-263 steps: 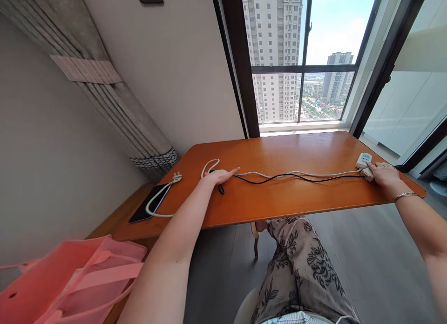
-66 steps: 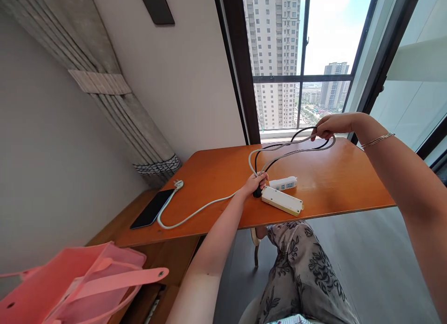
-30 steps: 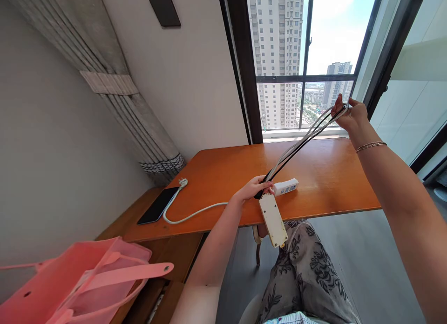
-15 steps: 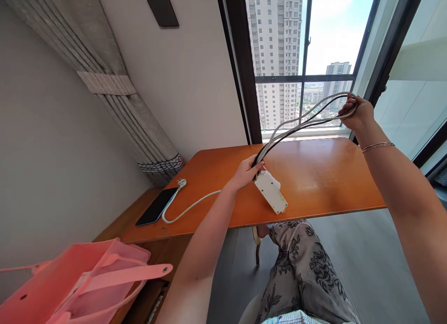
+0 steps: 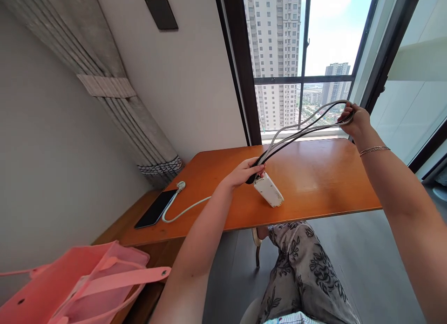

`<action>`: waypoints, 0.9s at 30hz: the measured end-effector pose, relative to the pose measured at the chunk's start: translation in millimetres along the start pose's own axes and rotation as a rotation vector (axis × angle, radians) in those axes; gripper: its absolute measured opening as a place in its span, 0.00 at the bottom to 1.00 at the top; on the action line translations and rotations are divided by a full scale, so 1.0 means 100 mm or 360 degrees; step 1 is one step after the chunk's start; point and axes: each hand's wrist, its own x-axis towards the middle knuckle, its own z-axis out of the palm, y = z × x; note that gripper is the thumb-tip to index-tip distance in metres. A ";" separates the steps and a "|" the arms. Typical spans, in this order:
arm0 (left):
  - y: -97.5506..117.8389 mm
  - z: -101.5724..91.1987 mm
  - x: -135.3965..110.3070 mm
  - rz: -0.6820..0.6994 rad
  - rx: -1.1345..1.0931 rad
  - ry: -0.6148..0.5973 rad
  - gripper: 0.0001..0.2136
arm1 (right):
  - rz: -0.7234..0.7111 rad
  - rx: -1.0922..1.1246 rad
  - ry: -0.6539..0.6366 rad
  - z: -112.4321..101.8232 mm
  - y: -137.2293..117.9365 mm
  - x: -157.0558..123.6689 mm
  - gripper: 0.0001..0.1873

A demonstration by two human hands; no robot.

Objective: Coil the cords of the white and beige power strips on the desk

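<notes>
A bundle of black and white cables (image 5: 296,133) stretches between my two hands above the desk. My left hand (image 5: 245,172) is closed round its lower end, just above the wooden top. My right hand (image 5: 355,122) grips the looped far end, higher up and in front of the window. Below my left fingers hangs a white power strip (image 5: 268,190), tilted, with its screwed underside showing. Whether it touches the desk I cannot tell. From behind my left forearm a white cord (image 5: 188,209) runs left to a plug (image 5: 180,185).
The plug lies by the corner of a dark tablet (image 5: 156,209) on the orange-brown desk (image 5: 314,175). A pink bag (image 5: 80,282) stands at the lower left. Behind the desk are a window (image 5: 307,77) and a tied grey curtain (image 5: 115,86).
My right hand has come down slightly with the cable loop. The power strip has swung and turned a little, its lower end now higher and further left.
</notes>
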 end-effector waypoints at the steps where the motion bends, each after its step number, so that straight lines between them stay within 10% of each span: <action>1: 0.01 0.03 -0.01 0.0026 -0.0126 -0.0001 0.18 | -0.0006 -0.0178 0.0049 -0.03 0.07 0.01 0.14; 4: 0.05 0.13 -0.05 0.0113 -0.0488 0.0065 0.18 | 0.0081 -0.0983 0.0209 -0.15 0.41 -0.09 0.15; 13: 0.02 0.36 -0.02 0.0178 -0.0897 0.0418 0.15 | 0.0023 -0.1690 0.0019 -0.53 1.44 -0.71 0.08; 19: -0.06 0.35 0.05 0.0141 -0.0897 0.0580 0.14 | -0.0622 -0.2588 -0.0335 -0.59 1.23 -1.04 0.14; 27: -0.20 0.33 0.11 0.0140 -0.0490 0.0534 0.27 | -0.1738 -0.3270 -0.1707 -0.17 0.56 -1.44 0.15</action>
